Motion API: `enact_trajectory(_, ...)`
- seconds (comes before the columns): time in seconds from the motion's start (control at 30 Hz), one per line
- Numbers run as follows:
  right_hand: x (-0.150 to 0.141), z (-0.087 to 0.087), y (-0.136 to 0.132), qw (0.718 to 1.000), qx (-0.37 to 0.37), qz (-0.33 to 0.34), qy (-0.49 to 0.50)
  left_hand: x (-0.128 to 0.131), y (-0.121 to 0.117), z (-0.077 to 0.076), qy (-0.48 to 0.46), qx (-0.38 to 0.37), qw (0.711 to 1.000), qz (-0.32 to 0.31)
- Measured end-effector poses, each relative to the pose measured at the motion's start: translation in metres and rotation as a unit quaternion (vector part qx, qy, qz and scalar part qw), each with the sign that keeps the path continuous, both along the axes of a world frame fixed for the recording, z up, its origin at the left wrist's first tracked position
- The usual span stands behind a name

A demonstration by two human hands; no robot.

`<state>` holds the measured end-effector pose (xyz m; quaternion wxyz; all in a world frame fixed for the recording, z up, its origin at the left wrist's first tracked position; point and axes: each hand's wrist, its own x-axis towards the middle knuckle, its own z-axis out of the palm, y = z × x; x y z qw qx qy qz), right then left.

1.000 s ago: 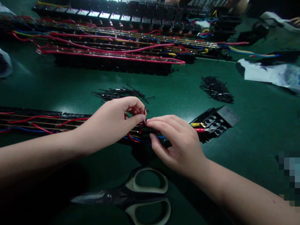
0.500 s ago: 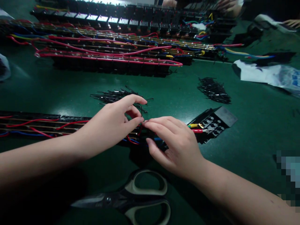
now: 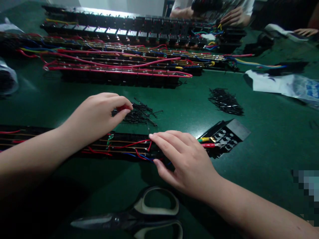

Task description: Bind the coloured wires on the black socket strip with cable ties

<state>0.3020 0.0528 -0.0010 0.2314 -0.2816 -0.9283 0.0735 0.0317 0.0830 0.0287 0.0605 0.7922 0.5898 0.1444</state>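
Observation:
My left hand (image 3: 97,111) is at the left edge of a pile of black cable ties (image 3: 142,114), thumb and forefinger pinched together. Whatever lies between those fingertips is too small to make out. Below it runs a long black wired strip (image 3: 129,137) with brass rails and red and blue wires. My right hand (image 3: 185,156) grips this strip near its right end, fingers over the far side and thumb on the near side. A thin tie end stands up by its forefinger. Beyond that hand, yellow-green and red leads (image 3: 208,145) reach a black socket block (image 3: 225,137).
Scissors (image 3: 117,220) lie at the front. A second cable-tie pile (image 3: 225,101) is at the right, near a plastic bag (image 3: 281,83). Across the back stand more wired strips (image 3: 119,71). Another person's hand (image 3: 234,16) is at the far side.
My left hand has moved left and away from the right hand's fingertips, over to the cable-tie pile. My right hand stays on the strip. The view has tilted up slightly.

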Motion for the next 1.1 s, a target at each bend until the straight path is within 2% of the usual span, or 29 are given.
enact_trajectory(0.13,0.000,-0.002,0.000,1.000,-0.007,-0.003,-0.002,0.002,0.003,-0.009,0.017,-0.035,0.999,-0.012)
enact_trajectory(0.33,0.000,-0.004,0.002,0.998,-0.041,-0.012,0.051,0.001,0.005,-0.013,0.029,-0.066,0.997,-0.026)
enact_trajectory(0.73,0.001,-0.004,0.001,0.998,-0.039,-0.008,0.042,0.000,0.007,-0.015,0.037,-0.085,0.995,-0.022)
enact_trajectory(1.1,0.002,-0.005,0.001,0.999,-0.027,-0.003,0.040,0.000,0.010,-0.019,0.032,-0.070,0.997,-0.027)
